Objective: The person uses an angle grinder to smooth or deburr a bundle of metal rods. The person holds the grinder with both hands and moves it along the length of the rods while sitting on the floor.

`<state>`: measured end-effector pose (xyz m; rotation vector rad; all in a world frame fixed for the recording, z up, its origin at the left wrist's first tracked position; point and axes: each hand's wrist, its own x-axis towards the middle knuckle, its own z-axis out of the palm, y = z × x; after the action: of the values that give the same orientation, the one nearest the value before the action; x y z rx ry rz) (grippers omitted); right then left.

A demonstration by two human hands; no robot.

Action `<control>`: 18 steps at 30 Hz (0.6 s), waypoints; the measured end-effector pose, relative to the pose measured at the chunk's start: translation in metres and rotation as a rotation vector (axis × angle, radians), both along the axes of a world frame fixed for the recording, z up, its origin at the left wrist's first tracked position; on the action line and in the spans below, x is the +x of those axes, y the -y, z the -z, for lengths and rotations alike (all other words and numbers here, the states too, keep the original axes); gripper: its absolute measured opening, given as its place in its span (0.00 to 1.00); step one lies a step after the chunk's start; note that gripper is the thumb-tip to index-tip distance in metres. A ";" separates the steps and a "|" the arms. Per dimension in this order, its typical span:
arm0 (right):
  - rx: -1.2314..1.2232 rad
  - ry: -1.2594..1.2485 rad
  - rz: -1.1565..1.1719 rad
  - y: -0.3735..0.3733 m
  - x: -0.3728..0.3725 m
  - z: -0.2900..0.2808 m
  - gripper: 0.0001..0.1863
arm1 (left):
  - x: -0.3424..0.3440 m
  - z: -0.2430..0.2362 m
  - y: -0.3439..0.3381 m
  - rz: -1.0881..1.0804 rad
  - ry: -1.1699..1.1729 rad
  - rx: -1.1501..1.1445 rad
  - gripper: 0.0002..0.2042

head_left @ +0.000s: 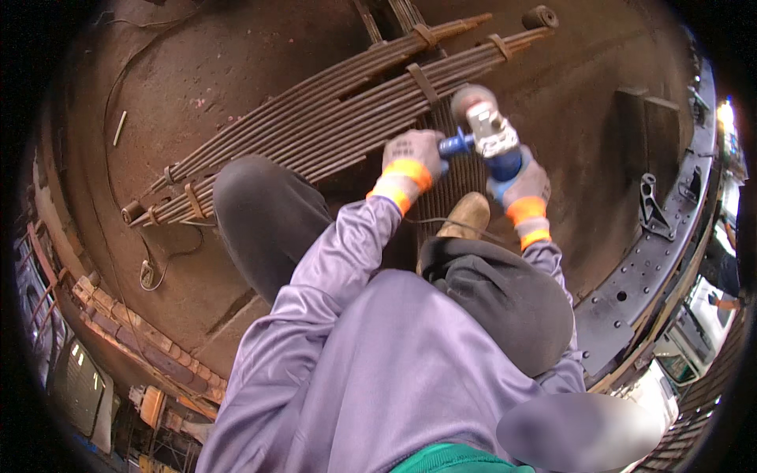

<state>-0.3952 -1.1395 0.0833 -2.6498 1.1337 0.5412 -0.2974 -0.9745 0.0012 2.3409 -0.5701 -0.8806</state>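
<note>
An angle grinder (pixel 494 135) with a blue body and a pale gear head is held out in front of my knees. My left hand (pixel 415 154), in a grey glove with an orange cuff, wraps round its blue side handle. Round the blue body at the rear closes my right hand (pixel 524 180), gloved the same way. The grinder's round disc (pixel 473 101) looks blurred, close to the near leaf spring pack (pixel 394 106); whether they touch I cannot tell. A second rusty leaf spring pack (pixel 315 85) lies beyond it. Steel clamps band both packs.
Under the packs more stacked leaves (pixel 453 177) run toward my boot (pixel 467 213). A thin cable (pixel 106 118) and a white stick (pixel 120 128) lie at the left. Dark blocks (pixel 646 126) stand at the right, before a long riveted steel beam (pixel 623 296).
</note>
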 end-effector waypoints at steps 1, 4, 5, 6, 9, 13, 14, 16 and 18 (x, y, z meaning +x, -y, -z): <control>0.019 0.036 0.015 0.004 0.001 0.000 0.31 | -0.001 -0.008 0.001 0.008 0.003 0.013 0.13; 0.077 0.107 0.058 0.036 0.004 -0.036 0.35 | 0.017 -0.068 0.027 0.062 0.045 0.046 0.12; 0.105 0.142 0.042 0.043 -0.002 -0.034 0.35 | 0.018 -0.078 0.029 0.091 0.070 0.076 0.13; 0.129 0.176 0.027 0.052 -0.006 -0.035 0.35 | 0.020 -0.091 0.034 0.112 0.064 0.126 0.15; 0.236 0.122 0.009 0.062 0.008 -0.046 0.36 | 0.028 -0.121 0.042 0.109 0.086 0.233 0.18; 0.280 0.162 -0.014 0.074 0.002 -0.057 0.32 | 0.022 -0.126 0.063 0.102 0.070 0.302 0.19; 0.290 0.155 -0.020 0.086 0.001 -0.062 0.32 | 0.021 -0.125 0.073 0.103 0.057 0.324 0.19; 0.310 0.140 -0.041 0.119 0.009 -0.068 0.31 | 0.028 -0.122 0.101 0.117 0.048 0.320 0.18; 0.314 0.141 -0.045 0.151 0.033 -0.067 0.31 | 0.050 -0.123 0.132 0.127 0.017 0.285 0.19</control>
<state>-0.3620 -1.2910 0.1502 -2.4041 0.8718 0.4865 -0.2473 -1.1064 0.1237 2.5916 -0.6412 -1.0614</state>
